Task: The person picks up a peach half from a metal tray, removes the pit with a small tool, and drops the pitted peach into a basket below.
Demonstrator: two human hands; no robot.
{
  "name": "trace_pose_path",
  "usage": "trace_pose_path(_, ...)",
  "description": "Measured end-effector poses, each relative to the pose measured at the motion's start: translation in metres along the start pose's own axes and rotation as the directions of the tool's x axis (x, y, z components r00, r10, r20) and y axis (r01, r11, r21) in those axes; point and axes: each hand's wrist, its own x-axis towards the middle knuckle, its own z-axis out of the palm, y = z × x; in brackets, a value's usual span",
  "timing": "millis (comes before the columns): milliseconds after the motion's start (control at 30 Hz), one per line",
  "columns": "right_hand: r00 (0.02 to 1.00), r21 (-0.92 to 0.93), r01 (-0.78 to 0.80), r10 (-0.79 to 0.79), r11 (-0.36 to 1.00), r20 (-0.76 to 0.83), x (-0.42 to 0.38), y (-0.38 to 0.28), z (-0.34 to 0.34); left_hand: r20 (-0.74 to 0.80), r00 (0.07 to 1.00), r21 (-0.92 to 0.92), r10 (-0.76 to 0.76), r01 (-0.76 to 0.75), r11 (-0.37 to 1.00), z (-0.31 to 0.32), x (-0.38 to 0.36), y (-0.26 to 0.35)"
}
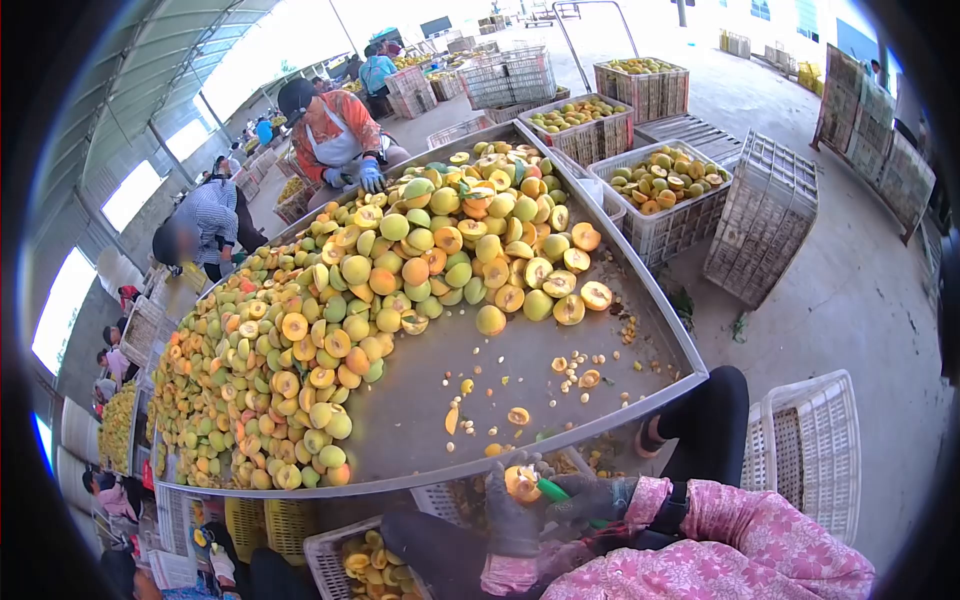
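Note:
My left hand [513,515], in a dark glove, is closed around a yellow peach [522,484] just below the table's near edge. The peach's cut orange flesh faces up. Beside it, my right hand [592,500], also gloved, grips a green-handled tool [552,490] whose tip is at the fruit; the working end is mostly hidden. On the metal table [400,420] lies a big pile of whole and halved peaches [330,300]. Loose pits [570,375] and a few fruit scraps [518,416] are scattered on the near part of its surface.
Below the table, a crate [325,560] holds peach halves. A white crate [815,460] stands at the right. Fruit-filled crates [670,215] and an upended crate [765,220] are beyond the table. A co-worker [335,135] in blue gloves works at the far side; another person [205,225] bends at the left.

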Motion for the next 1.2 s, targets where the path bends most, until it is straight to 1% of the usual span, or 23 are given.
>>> trace_pose_path(33,0.961,-0.241,0.218,-0.25,0.946,-0.114,0.01,0.007,-0.001,-0.039,0.999,0.045,0.016,-0.014,0.999,0.007,-0.004,0.001)
trace_pose_path(67,0.851,-0.488,0.373,-0.501,0.789,-0.16,0.018,0.013,-0.004,-0.076,0.997,0.09,0.033,-0.026,0.996,0.009,-0.005,0.001)
trace_pose_path(100,0.85,-0.487,0.375,-0.503,0.789,-0.16,0.02,0.014,-0.005,-0.075,0.997,0.092,0.033,-0.026,0.995,0.0,-0.004,-0.003)
trace_pose_path(167,0.805,-0.742,0.135,-0.509,0.657,-0.304,0.018,0.011,-0.009,-0.064,0.968,0.441,0.243,-0.191,0.877,-0.022,0.003,-0.019)
trace_pose_path(200,0.804,-0.743,0.132,-0.509,0.657,-0.307,0.017,0.008,-0.008,-0.062,0.969,0.44,0.24,-0.19,0.878,-0.02,0.003,-0.022)
trace_pose_path(267,0.758,-0.847,0.079,-0.584,0.526,-0.292,0.016,0.002,-0.001,-0.068,0.975,0.429,0.213,-0.164,0.888,-0.015,0.005,-0.023)
trace_pose_path(400,0.713,-0.802,0.102,-0.606,0.589,-0.354,0.016,0.0,0.005,-0.038,0.984,0.416,0.173,-0.142,0.898,-0.013,0.0,-0.021)
trace_pose_path(467,0.643,-0.858,0.179,-0.717,0.482,-0.269,0.016,0.003,-0.001,0.004,0.962,0.513,0.274,-0.238,0.825,-0.012,0.0,-0.023)
trace_pose_path(500,0.641,-0.858,0.177,-0.717,0.483,-0.272,0.018,0.004,-0.003,0.006,0.962,0.514,0.271,-0.236,0.825,-0.015,0.001,-0.025)
trace_pose_path(600,0.584,-0.924,0.133,-0.782,0.359,-0.219,0.022,-0.001,-0.008,0.038,0.947,0.544,0.318,-0.287,0.789,-0.024,0.004,-0.027)
trace_pose_path(633,0.627,-0.921,0.112,-0.746,0.372,-0.225,0.021,-0.004,-0.007,0.293,0.873,0.866,0.39,-0.415,0.279,-0.025,0.002,-0.021)
trace_pose_path(667,0.669,-0.917,0.091,-0.706,0.389,-0.233,0.02,-0.004,-0.006,0.535,0.793,0.833,0.292,-0.438,-0.338,-0.027,0.0,-0.018)
trace_pose_path(800,0.655,-0.921,0.114,-0.725,0.373,-0.213,0.039,0.012,-0.014,0.603,0.749,0.788,0.273,-0.506,-0.351,-0.034,0.002,-0.019)
trace_pose_path(867,0.516,-0.935,0.059,-0.812,0.351,-0.273,0.038,0.01,-0.012,0.565,0.791,0.8,0.235,-0.455,-0.39,-0.025,-0.006,-0.016)
trace_pose_path(900,0.509,-0.934,0.057,-0.815,0.353,-0.277,0.038,0.009,-0.011,0.569,0.789,0.796,0.229,-0.46,-0.393,-0.024,-0.006,-0.015)
trace_pose_path(967,0.63,-0.866,0.087,-0.7,0.493,-0.335,0.038,0.004,-0.012,0.536,0.812,0.825,0.229,-0.447,-0.346,-0.022,-0.005,-0.016)
trace_pose_path(1000,0.63,-0.879,0.078,-0.707,0.471,-0.323,0.042,0.009,-0.011,0.569,0.781,0.788,0.257,-0.429,-0.442,-0.03,-0.004,-0.012)
trace_pose_path(1033,0.623,-0.879,0.072,-0.71,0.471,-0.329,0.038,0.002,-0.005,0.576,0.778,0.783,0.25,-0.438,-0.441,-0.034,-0.009,-0.004)
trace_pose_path(1067,0.56,-0.838,0.194,-0.759,0.51,-0.333,0.033,-0.003,0.004,0.367,0.865,0.906,0.342,-0.415,0.08,-0.038,-0.016,0.008)
trace_pose_path(1100,0.493,-0.787,0.318,-0.801,0.529,-0.339,0.031,-0.008,0.009,0.137,0.943,0.759,0.303,-0.296,0.579,-0.037,-0.016,0.02)
trace_pose_path(1133,0.645,-0.774,0.164,-0.66,0.612,-0.386,0.035,-0.006,0.007,0.0,0.958,0.645,0.287,-0.219,0.732,-0.033,-0.022,0.045)
trace_pose_path(1167,0.756,-0.757,0.162,-0.573,0.633,-0.317,0.052,0.011,-0.008,-0.066,0.952,0.588,0.297,-0.203,0.783,-0.035,-0.03,0.072)
trace_pose_path(1200,0.847,-0.84,0.045,-0.467,0.541,-0.255,0.04,-0.007,0.004,-0.141,0.938,0.546,0.316,-0.193,0.816,-0.037,-0.038,0.1)
